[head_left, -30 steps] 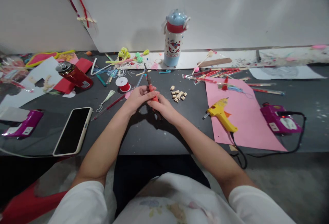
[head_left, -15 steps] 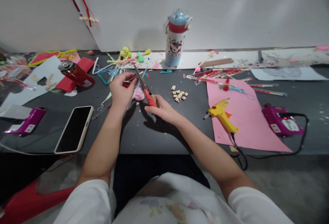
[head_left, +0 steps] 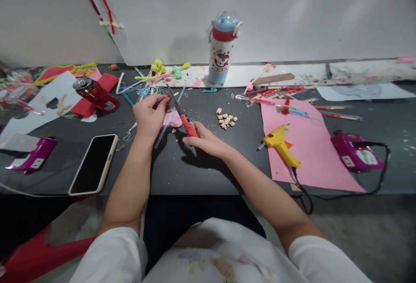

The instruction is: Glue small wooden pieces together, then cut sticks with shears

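Note:
Red-handled scissors [head_left: 188, 125] are gripped in my right hand [head_left: 205, 139], their blades pointing up and to the left over the table. My left hand [head_left: 150, 116] is closed in a pinch just left of the blades; what its fingers hold is too small and hidden to name. Beneath the scissors lie a pink rounded piece [head_left: 173, 119] and a clear thin stick [head_left: 161, 136]. To the right of my right hand sits a small heap of short pale wooden pieces [head_left: 226, 119].
A water bottle [head_left: 222, 51] stands at the back. On the right, a yellow glue gun [head_left: 281, 145] rests on pink paper [head_left: 315, 153], its cord near a purple box [head_left: 355, 153]. A phone [head_left: 94, 164] and a red can [head_left: 96, 94] are on the left.
My left hand has shifted slightly left, away from the scissor blades. The scissors have moved a little left, still in my right hand.

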`<action>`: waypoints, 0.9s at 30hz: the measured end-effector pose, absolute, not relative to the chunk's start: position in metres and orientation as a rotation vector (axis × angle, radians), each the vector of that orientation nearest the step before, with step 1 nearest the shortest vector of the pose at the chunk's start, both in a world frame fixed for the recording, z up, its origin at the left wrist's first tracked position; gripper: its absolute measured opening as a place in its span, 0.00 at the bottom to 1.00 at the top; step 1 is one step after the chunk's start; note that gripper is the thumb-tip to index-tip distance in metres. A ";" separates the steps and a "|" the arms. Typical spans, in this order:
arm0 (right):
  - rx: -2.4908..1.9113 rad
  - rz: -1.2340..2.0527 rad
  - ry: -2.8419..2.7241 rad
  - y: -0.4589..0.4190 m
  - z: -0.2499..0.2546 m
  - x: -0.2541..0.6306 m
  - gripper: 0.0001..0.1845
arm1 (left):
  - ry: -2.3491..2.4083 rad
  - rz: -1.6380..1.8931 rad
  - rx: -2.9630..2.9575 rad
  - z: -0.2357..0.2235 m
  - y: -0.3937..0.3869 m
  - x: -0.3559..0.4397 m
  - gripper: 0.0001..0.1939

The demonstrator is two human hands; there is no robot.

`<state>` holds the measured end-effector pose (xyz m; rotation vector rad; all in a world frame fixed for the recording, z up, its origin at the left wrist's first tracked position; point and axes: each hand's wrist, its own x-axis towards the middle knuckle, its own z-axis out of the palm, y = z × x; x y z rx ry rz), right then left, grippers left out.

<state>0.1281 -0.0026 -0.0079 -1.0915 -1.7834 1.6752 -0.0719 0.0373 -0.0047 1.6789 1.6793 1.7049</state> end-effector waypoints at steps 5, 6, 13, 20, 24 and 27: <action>-1.058 1.651 -1.826 -0.002 -0.009 0.129 0.30 | 1.653 1.707 1.542 0.002 0.035 -0.070 0.06; -1.053 1.645 -1.831 -0.002 -0.009 0.129 0.31 | 1.637 1.703 1.517 0.004 0.034 -0.069 0.05; -1.041 1.639 -1.829 -0.002 -0.010 0.130 0.34 | 1.498 1.654 1.475 0.008 0.036 -0.075 0.11; -1.056 1.594 -1.816 -0.002 -0.012 0.129 0.32 | 1.522 1.609 1.486 0.006 0.037 -0.079 0.18; -1.079 1.560 -1.787 -0.003 -0.012 0.128 0.28 | 1.491 1.593 1.477 0.004 0.040 -0.077 0.22; -1.097 1.534 -1.743 -0.003 -0.012 0.128 0.26 | 1.433 1.557 1.375 0.002 0.041 -0.070 0.26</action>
